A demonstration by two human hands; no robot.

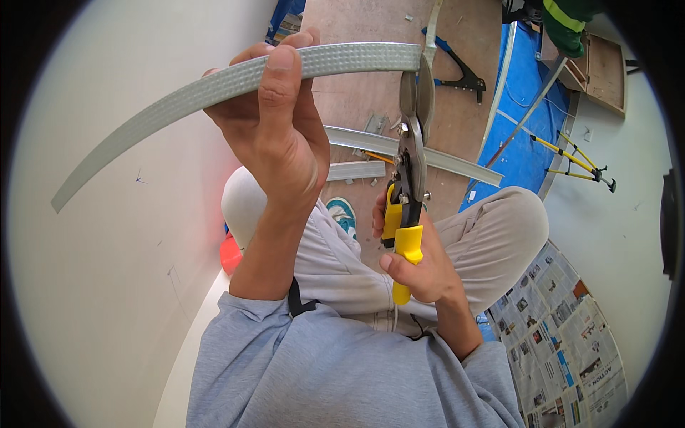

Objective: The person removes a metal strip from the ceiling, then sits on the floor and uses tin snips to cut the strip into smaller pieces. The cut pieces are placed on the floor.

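Far side of the lap, in the upper middle: one dimpled metal strip [357, 59], silver-grey, arching down to a free end at left, with the right end at the blades of the snips [410, 160]. Pinched between thumb and fingers of the left grip [282, 135], right of mid-length. Right grip [424, 274] wrapped around the yellow handles at the near end; how hard squeezed, impossible to tell.

Probably light, thin and springy: easy to flex along the length, stiffer across the width. Unlikely to break, but quick to kink, and perhaps sharp at the edges. Dimples likely helpful against slipping. Best held flat under the thumb, close to the blades yet clear of them. Snips likely heavier and rigid, best held by the handles.

By count: one dimpled metal strip; one pale length [432, 25] beyond the blades, joined or separate unclear; one pair of snips, two handles. On the brown board [357, 21]: one long metal channel [464, 167], one shorter channel [357, 170], one pencil [378, 155], one blue-and-black tool [467, 75]; scraps too small to count. Farther right: one tripod [596, 173], one wooden box [606, 75].
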